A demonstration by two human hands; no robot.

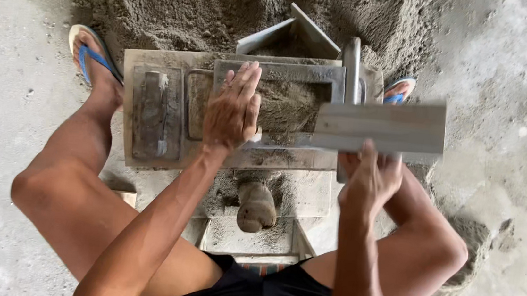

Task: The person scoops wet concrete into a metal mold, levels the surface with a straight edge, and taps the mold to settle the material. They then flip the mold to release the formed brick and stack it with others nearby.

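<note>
Knees spread at 6 o'clock, handle (256, 206) standing between them. Right hand (370, 177) at 4 o'clock, curled shut on near edge of flat board (381, 127); stiff, probably light, best gripped at that long edge. Left hand (233, 110) near centre, laid flat and open, fingers spread on rim of metal mould (277, 72), gripping nothing. Damp sand (290, 105) inside mould: loose, crumbly. Sand heap (226, 3) at 12 o'clock.

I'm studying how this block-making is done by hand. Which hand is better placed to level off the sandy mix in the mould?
Probably the right hand: it already grips the flat grey board beside the mould. The left hand lies flat, empty, on the mix.
</note>
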